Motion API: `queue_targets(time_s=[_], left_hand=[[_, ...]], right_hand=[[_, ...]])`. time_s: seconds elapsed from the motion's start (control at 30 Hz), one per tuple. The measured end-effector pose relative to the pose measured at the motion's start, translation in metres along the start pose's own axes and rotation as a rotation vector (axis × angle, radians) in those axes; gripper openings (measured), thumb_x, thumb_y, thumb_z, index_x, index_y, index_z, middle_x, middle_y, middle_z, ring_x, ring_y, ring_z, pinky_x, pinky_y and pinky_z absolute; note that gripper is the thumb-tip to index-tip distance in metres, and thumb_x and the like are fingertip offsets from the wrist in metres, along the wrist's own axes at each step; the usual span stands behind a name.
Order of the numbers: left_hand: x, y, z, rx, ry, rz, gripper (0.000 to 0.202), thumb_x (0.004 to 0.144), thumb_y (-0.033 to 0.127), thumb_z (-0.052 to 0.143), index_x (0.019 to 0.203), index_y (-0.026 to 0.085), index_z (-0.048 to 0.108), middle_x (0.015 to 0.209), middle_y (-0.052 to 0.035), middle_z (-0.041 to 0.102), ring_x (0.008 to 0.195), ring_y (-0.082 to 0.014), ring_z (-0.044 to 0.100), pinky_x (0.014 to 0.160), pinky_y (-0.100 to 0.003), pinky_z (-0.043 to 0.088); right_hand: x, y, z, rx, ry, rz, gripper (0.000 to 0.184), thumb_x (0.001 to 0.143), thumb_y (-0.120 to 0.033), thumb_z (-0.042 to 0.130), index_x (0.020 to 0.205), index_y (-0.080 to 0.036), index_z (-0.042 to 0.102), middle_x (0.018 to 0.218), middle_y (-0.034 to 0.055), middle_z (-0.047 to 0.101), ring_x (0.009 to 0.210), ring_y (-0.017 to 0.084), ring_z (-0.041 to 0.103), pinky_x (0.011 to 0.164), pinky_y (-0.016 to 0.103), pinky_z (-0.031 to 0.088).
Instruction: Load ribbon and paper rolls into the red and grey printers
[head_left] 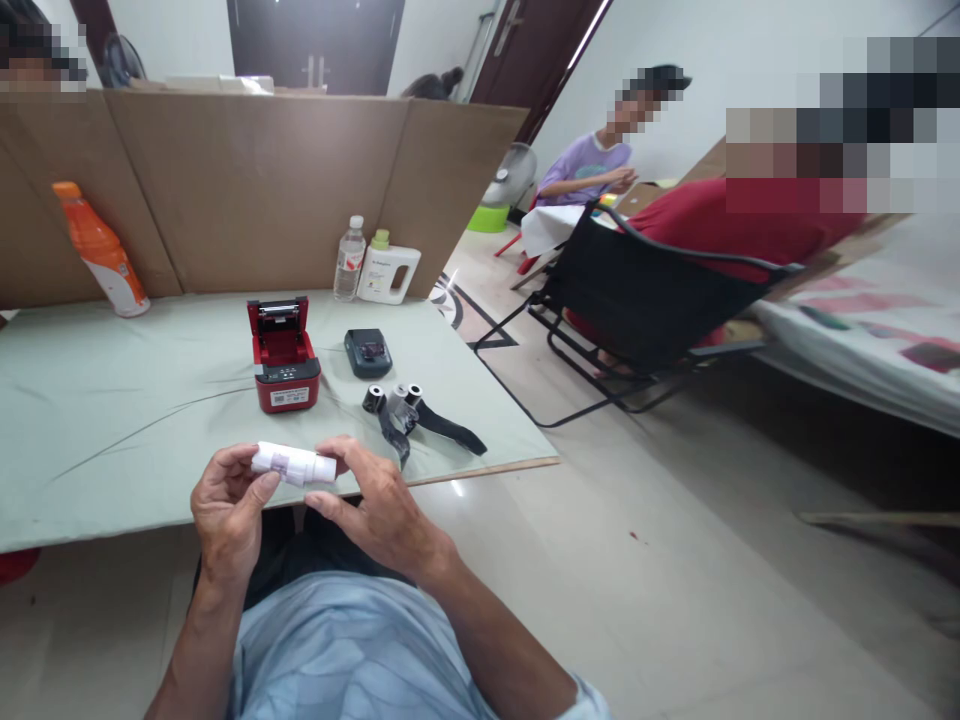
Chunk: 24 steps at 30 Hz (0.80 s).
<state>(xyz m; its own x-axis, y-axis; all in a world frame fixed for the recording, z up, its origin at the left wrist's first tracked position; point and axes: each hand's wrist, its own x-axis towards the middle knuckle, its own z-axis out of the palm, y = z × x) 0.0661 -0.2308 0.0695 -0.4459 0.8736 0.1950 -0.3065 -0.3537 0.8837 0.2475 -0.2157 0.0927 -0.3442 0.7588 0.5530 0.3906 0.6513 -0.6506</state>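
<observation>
Between my two hands, above the table's front edge, is a small white paper roll [295, 465], lying sideways with a printed patch on it and a narrower part sticking out at its right end. My left hand [232, 505] grips the left part, thumb in front and fingers behind. At the right end, my right hand [379, 505] has its fingers against the top and its thumb just below; the exact contact is partly hidden. Beyond them stands a red label printer [285, 365] with its lid raised. A dark, closed device [367, 352] lies to its right.
Several small rolls with black strips [405, 410] lie near the table's [150, 400] right front edge. An orange bottle [105, 255], a clear bottle [349, 262] and a white jug [388, 272] stand along the cardboard screen [262, 190]. A black folding chair [637, 290] with a person is at right.
</observation>
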Motion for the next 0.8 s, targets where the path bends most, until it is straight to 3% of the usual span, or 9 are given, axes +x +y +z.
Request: queue_targets(time_s=[0.13,0.3,0.47,0.63,0.8], left_hand=[[-0.0003,0.0011,0.002,-0.025,-0.014,-0.001,0.036,0.061,0.026,0.098,0.092,0.02,0.08,0.08,-0.0009,0.078,0.069,-0.0103,0.071,0.068,-0.017,0.058],[-0.0014,-0.0006,-0.0004,-0.005,-0.009,0.007,0.035,0.066,0.026,0.097,0.095,0.02,0.079,0.081,-0.0005,0.078,0.071,-0.0099,0.072,0.071,-0.016,0.058],[-0.0043,-0.0019,-0.0051,0.069,-0.074,0.021,0.034,0.072,0.025,0.094,0.101,0.019,0.077,0.092,-0.0045,0.082,0.079,-0.0157,0.077,0.075,-0.022,0.061],[-0.0062,0.0013,-0.0038,0.086,-0.106,0.049,0.029,0.077,0.023,0.09,0.102,0.019,0.075,0.096,-0.0065,0.083,0.084,-0.0197,0.079,0.077,-0.026,0.063],[-0.0046,0.0018,-0.0073,0.132,-0.14,0.097,0.027,0.077,0.022,0.09,0.1,0.019,0.076,0.096,-0.0069,0.082,0.083,-0.0202,0.079,0.076,-0.027,0.063]], right_hand=[[-0.0004,0.0007,0.0005,-0.04,0.013,0.007,0.023,0.106,-0.039,0.056,0.104,-0.019,0.066,0.076,0.0013,0.069,0.065,0.015,0.065,0.065,0.026,0.05],[-0.0009,0.001,0.001,-0.037,0.027,-0.028,0.028,0.105,-0.044,0.057,0.106,-0.018,0.067,0.082,0.0036,0.072,0.07,0.016,0.067,0.067,0.027,0.052],[0.0002,0.0007,0.0008,-0.011,-0.002,0.047,0.033,0.108,-0.042,0.051,0.091,-0.019,0.066,0.067,-0.0009,0.065,0.056,0.013,0.058,0.059,0.025,0.044],[-0.0001,0.0012,0.0015,0.034,-0.013,0.027,0.025,0.104,-0.042,0.057,0.105,-0.019,0.066,0.08,0.0018,0.071,0.067,0.015,0.064,0.065,0.025,0.048],[-0.0015,0.0027,0.0047,0.057,-0.012,0.082,0.026,0.105,-0.042,0.054,0.096,-0.019,0.065,0.069,-0.0015,0.064,0.056,0.013,0.055,0.058,0.025,0.042]])
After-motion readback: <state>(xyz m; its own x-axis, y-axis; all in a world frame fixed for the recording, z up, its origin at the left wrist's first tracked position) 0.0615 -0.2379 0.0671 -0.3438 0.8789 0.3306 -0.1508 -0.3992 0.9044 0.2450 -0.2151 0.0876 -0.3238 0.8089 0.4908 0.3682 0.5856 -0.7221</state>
